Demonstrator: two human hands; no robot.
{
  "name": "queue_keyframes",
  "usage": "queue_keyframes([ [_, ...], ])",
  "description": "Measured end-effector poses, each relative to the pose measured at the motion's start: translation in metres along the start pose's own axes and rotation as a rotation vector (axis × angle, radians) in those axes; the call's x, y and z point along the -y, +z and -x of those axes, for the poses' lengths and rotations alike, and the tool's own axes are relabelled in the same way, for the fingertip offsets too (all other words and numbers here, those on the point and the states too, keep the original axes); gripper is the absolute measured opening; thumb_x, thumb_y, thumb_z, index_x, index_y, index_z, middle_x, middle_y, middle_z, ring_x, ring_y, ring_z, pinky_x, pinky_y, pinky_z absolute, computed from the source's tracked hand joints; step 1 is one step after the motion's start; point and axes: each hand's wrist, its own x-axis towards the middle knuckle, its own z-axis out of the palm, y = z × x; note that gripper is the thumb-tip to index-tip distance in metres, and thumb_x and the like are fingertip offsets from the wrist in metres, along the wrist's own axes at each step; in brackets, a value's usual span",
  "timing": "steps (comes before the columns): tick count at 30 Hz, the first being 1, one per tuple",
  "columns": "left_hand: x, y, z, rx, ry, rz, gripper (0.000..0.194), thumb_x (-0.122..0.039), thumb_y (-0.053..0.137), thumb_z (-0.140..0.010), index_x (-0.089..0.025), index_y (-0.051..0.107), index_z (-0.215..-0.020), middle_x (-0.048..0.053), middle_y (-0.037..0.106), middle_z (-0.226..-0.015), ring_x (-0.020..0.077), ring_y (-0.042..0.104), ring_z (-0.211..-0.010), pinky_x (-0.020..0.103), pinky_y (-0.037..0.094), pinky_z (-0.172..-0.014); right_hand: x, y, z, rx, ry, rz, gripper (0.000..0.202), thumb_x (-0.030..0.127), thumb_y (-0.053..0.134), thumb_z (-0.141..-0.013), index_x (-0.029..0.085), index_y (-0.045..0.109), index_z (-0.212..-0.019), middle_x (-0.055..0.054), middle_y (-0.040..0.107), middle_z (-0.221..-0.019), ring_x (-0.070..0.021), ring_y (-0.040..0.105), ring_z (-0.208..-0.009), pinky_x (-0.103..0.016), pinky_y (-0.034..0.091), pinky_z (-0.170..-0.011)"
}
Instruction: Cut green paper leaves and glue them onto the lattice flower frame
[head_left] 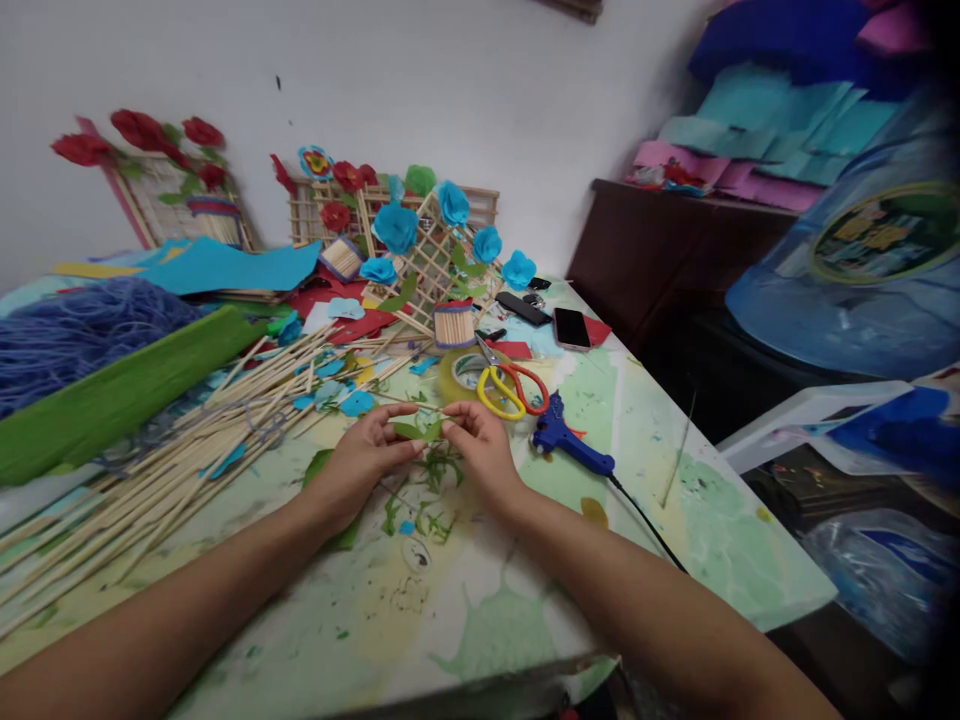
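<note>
My left hand [369,455] and my right hand [484,450] meet over the middle of the table, fingers pinched on a green paper leaf [420,431]. The leaf stretches between them, and my fingertips cover both its ends. Below lie narrow green paper scraps [435,510]. Just beyond my right hand, scissors [504,385] with one yellow and one orange handle rest against a roll of clear tape [459,378]. To the right of that hand lies a blue glue gun [570,440] with a black cord.
Many thin wooden sticks [172,450] lie at the left, beside green crepe paper [127,390] and purple string [90,335]. Lattice stands with blue paper flowers [395,228] and red ones are at the back. A phone [571,328] lies behind the scissors. A large water bottle [847,290] stands right.
</note>
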Motion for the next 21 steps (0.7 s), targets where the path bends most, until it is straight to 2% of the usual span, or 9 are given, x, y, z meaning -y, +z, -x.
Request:
queue_keyframes([
  [7, -0.0059, -0.0011, -0.0026, -0.081, -0.047, 0.122, 0.056, -0.011, 0.078, -0.061, -0.013, 0.054, -0.111, -0.005, 0.062, -0.059, 0.0082, 0.061, -0.058, 0.016, 0.046, -0.058, 0.0023, -0.0032, -0.0021, -0.085, -0.060, -0.013, 0.020, 0.035, 0.060, -0.074, 0.021, 0.054, -0.087, 0.002, 0.060, -0.071, -0.0153, 0.055, -0.069, -0.029, 0.042, -0.070],
  [11, -0.0065, -0.0026, -0.0045, -0.103, -0.060, 0.138, 0.054, -0.009, 0.078, -0.061, -0.013, 0.055, -0.109, -0.006, 0.060, -0.056, 0.0076, 0.061, -0.057, 0.015, 0.046, -0.058, 0.0010, -0.0047, -0.0034, -0.080, -0.054, 0.002, 0.021, 0.035, 0.059, -0.073, 0.022, 0.054, -0.088, 0.002, 0.059, -0.070, -0.0150, 0.054, -0.068, -0.029, 0.042, -0.069],
  [17, -0.0025, -0.0029, -0.0045, -0.058, -0.002, 0.055, 0.059, -0.016, 0.079, -0.060, -0.015, 0.052, -0.112, -0.004, 0.065, -0.063, 0.0091, 0.061, -0.058, 0.018, 0.047, -0.059, -0.0018, -0.0047, -0.0053, -0.063, -0.053, 0.019, 0.021, 0.034, 0.060, -0.072, 0.021, 0.054, -0.088, 0.003, 0.058, -0.070, -0.0138, 0.053, -0.065, -0.028, 0.042, -0.066],
  [21, 0.0000, -0.0034, -0.0051, -0.040, 0.024, 0.025, 0.060, -0.018, 0.080, -0.059, -0.015, 0.051, -0.112, -0.004, 0.065, -0.065, 0.0096, 0.061, -0.061, 0.020, 0.047, -0.063, 0.0009, -0.0042, -0.0039, -0.013, -0.027, 0.054, 0.024, 0.037, 0.060, -0.073, 0.021, 0.055, -0.091, 0.005, 0.052, -0.060, -0.0129, 0.050, -0.058, -0.026, 0.040, -0.058],
])
